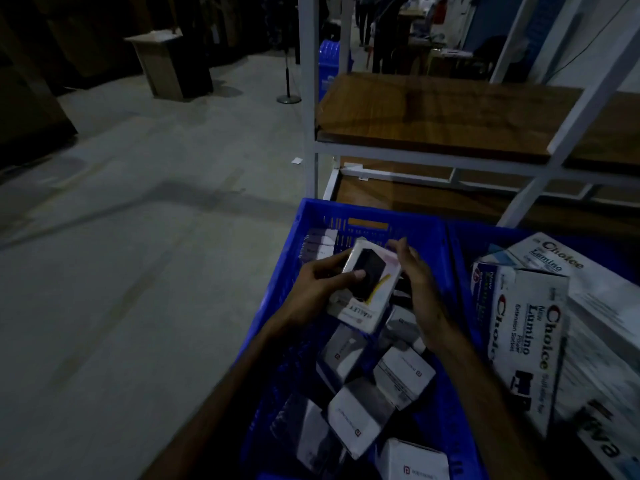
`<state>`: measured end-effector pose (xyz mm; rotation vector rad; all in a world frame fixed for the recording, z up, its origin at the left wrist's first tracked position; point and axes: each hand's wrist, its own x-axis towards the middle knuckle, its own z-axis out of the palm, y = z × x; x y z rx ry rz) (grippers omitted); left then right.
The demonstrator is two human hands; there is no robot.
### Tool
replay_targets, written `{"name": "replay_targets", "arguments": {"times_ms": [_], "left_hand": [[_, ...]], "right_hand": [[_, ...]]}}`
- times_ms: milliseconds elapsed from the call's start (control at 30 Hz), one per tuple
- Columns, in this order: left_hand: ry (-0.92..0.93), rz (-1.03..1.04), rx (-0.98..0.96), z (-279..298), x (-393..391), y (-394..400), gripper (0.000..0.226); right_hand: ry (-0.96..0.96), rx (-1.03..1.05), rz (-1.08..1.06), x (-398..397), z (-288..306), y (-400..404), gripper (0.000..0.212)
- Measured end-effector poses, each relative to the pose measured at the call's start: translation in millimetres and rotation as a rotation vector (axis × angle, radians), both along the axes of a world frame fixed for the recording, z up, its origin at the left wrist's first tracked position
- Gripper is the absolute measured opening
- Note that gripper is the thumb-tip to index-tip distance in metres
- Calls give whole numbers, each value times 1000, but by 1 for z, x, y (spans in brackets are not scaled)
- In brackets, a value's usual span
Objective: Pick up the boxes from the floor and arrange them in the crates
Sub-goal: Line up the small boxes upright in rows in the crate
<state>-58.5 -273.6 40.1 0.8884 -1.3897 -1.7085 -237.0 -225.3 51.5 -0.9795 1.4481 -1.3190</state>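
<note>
One head view, lower centre of frame: our left hand (317,289) grips a white box (367,285) from its left side, thumb across the dark front; our right hand (417,282) lies flat and straight-fingered along its right edge. Both sit over the blue crate (446,244), already part-filled with small boxes (360,415). Step, we judge: placing. Next, lower it into a gap.

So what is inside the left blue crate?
The left crate holds many small white boxes lying loose. The left hand grips one box above them. The arms cover some boxes and the floor of the crate.
</note>
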Motion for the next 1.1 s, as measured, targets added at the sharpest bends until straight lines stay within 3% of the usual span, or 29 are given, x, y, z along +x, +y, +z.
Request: {"name": "replay_targets", "arguments": {"times_ms": [167, 267, 333, 433, 533, 600, 700, 767, 867, 967, 1100], "left_hand": [[-121, -30, -26, -2, 5, -2, 54], [-195, 15, -93, -5, 8, -6, 68], [-213, 91, -140, -7, 8, -9, 73], [-155, 226, -143, -9, 11, -13, 66], [-161, 327, -148, -9, 13, -17, 66], [-125, 391, -146, -8, 12, -17, 55], [-10, 463, -164, -5, 11, -15, 28], [52, 463, -84, -6, 11, -16, 37], [64, 379, 39, -5, 9, -15, 58], [-21, 307, -59, -4, 9, -14, 43], [-42, 281, -118, -4, 18, -15, 49]], "right_hand": [[141, -113, 60, -12, -1, -1, 68], [376, -93, 154, -13, -9, 1, 73], [410, -63, 202, -16, -10, 0, 80], [391, 7, 325, -26, -11, -2, 88], [351, 70, 438, -27, -15, 1, 58], [331, 35, 372, -20, -14, 1, 42], [165, -21, 190, -6, -10, -1, 39], [55, -63, 46, 7, -10, -1, 37], [-65, -74, -52, 22, -19, -1, 52], [-184, -39, 29, 26, -25, 0, 73], [-16, -88, 71, 16, -22, -4, 79]]}}
